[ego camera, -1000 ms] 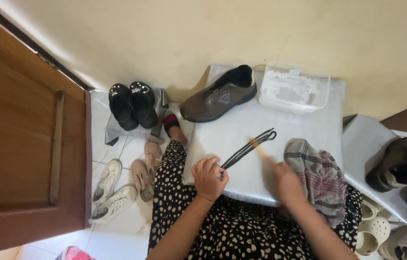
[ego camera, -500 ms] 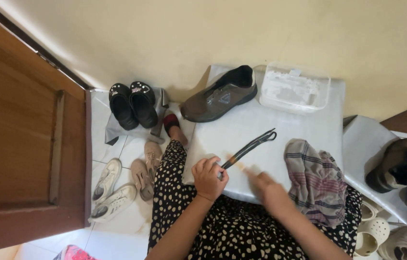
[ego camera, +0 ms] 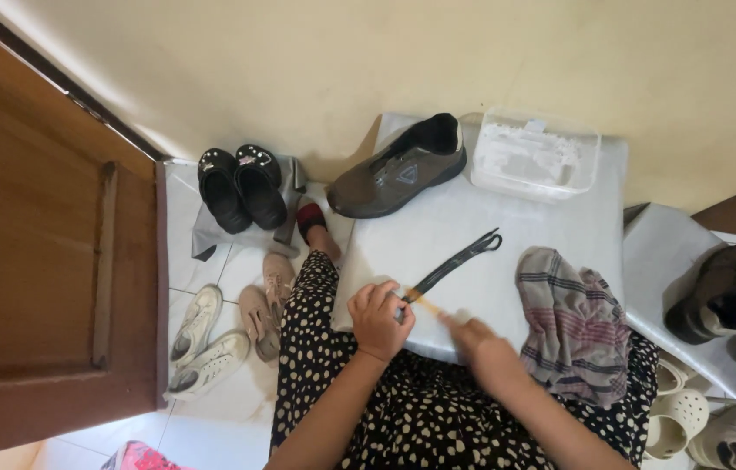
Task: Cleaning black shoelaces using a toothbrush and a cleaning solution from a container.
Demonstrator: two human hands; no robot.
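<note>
White sheet (ego camera: 542, 235) by wall: left hand (ego camera: 378, 319) pinches black shoelace (ego camera: 455, 261) end, right hand (ego camera: 483, 344), blurred, grips yellowish brush (ego camera: 424, 302)

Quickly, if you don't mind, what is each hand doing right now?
Left hand: closed, pinching one end of the black shoelace.
Right hand: blurred; its grip cannot be told.

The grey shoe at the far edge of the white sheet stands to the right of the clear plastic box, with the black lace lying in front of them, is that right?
Not quite: in the head view the grey shoe stands to the left of the clear plastic box, not the right. The black lace does lie in front of them on the white sheet.
</note>
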